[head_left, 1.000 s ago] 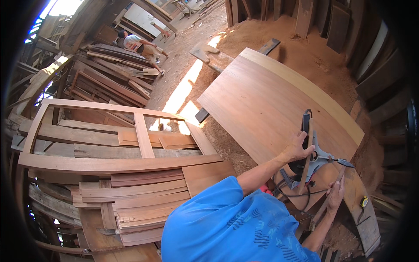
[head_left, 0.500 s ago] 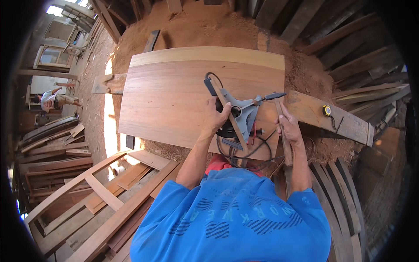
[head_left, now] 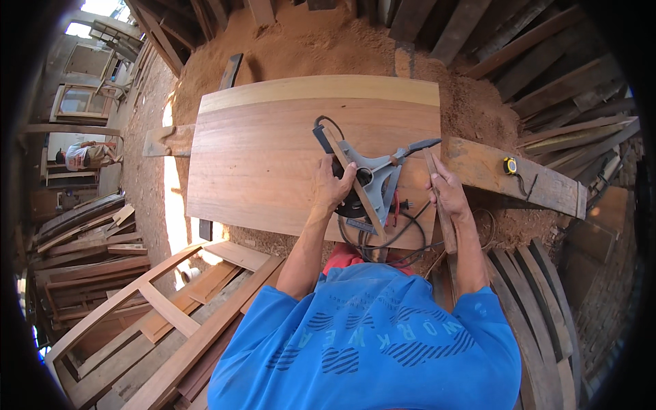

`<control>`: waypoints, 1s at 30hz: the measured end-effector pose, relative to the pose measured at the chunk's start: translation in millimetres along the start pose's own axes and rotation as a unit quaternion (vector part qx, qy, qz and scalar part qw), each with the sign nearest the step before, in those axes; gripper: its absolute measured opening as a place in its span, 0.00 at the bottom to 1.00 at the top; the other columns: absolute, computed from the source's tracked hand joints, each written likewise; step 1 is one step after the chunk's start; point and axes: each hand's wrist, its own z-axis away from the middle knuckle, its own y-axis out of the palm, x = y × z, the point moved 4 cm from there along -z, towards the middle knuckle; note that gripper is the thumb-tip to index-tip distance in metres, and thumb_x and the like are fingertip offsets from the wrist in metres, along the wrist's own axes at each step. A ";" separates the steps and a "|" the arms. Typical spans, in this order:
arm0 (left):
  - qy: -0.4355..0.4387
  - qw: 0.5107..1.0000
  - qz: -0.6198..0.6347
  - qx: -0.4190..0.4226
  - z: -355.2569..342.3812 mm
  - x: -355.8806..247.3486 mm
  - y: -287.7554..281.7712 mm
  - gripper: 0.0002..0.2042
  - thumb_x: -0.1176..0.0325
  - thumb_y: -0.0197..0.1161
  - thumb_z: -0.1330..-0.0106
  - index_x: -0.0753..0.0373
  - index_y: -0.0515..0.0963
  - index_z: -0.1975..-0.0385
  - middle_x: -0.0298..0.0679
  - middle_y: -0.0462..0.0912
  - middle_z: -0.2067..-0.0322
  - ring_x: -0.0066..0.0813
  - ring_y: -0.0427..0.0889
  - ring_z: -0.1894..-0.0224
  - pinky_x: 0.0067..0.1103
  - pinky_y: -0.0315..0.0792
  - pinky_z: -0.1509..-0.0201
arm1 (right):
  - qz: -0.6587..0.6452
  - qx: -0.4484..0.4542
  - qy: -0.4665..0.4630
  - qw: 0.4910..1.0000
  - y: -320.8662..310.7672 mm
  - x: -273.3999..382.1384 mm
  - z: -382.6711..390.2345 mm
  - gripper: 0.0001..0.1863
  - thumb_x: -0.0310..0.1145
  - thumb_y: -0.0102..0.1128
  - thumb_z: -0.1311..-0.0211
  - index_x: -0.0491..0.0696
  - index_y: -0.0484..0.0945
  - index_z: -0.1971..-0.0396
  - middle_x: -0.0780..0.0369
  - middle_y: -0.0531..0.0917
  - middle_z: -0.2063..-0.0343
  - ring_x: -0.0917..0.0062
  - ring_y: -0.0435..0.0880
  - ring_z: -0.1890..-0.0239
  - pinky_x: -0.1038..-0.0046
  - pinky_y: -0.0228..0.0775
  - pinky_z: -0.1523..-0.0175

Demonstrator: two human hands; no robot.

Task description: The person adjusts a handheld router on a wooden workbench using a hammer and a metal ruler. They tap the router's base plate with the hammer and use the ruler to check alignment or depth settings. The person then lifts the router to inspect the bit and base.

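Observation:
A broad reddish wooden panel (head_left: 260,164) with a paler band along its far edge lies crosswise before me. A power tool with a grey three-armed base (head_left: 379,169) rests over its right half, black cords looped below it and a wooden strip (head_left: 369,212) across it. My left hand (head_left: 331,178) grips the tool at that strip, thumb over the wood; its other fingers are partly hidden. My right hand (head_left: 447,189), to the tool's right, is closed round an upright narrow wooden stick (head_left: 434,169) that reaches down past the panel's near edge.
A plank (head_left: 492,157) with a yellow tape measure (head_left: 510,165) extends right. A wooden frame (head_left: 167,311) lies over boards at lower left. Stacked timber (head_left: 560,89) lines the back and right, around sawdust. Another person (head_left: 85,156) is bent over at far left.
My view has swung round, so the panel now lies level across it. My hands keep their holds. The other person, walking earlier, has moved and is now bent over.

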 end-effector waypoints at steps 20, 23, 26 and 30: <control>-0.006 1.000 0.023 0.014 -1.1 -4.6 -0.4 0.26 0.52 0.72 0.37 0.68 0.78 0.50 0.57 0.83 0.56 0.56 0.80 0.50 0.43 0.74 0.46 | 0.018 0.035 0.024 0.999 -0.4 1.2 -7.1 0.35 0.40 0.51 0.22 0.52 0.57 0.19 0.67 0.78 0.69 0.86 0.73 0.80 0.81 0.67 0.75; 0.008 1.000 0.011 -0.004 -0.5 -1.8 -0.5 0.26 0.52 0.72 0.37 0.69 0.78 0.50 0.58 0.83 0.54 0.57 0.80 0.49 0.43 0.74 0.45 | -0.002 0.047 0.014 0.999 -3.8 1.0 -7.5 0.35 0.40 0.52 0.22 0.53 0.56 0.19 0.67 0.78 0.69 0.87 0.73 0.80 0.82 0.67 0.75; -0.017 1.000 0.013 0.016 -1.2 2.1 3.9 0.27 0.52 0.72 0.37 0.69 0.78 0.49 0.59 0.82 0.53 0.58 0.79 0.47 0.43 0.74 0.43 | -0.040 0.011 -0.017 0.999 -8.0 1.5 -6.0 0.35 0.40 0.52 0.22 0.53 0.56 0.19 0.66 0.79 0.68 0.87 0.73 0.80 0.82 0.68 0.75; -0.021 1.000 0.007 0.017 0.1 3.1 0.7 0.29 0.51 0.71 0.37 0.70 0.77 0.46 0.60 0.82 0.50 0.59 0.78 0.45 0.43 0.73 0.40 | -0.055 -0.120 -0.075 0.988 -15.8 -4.5 -2.6 0.34 0.37 0.49 0.21 0.53 0.56 0.19 0.66 0.79 0.68 0.87 0.74 0.79 0.82 0.70 0.74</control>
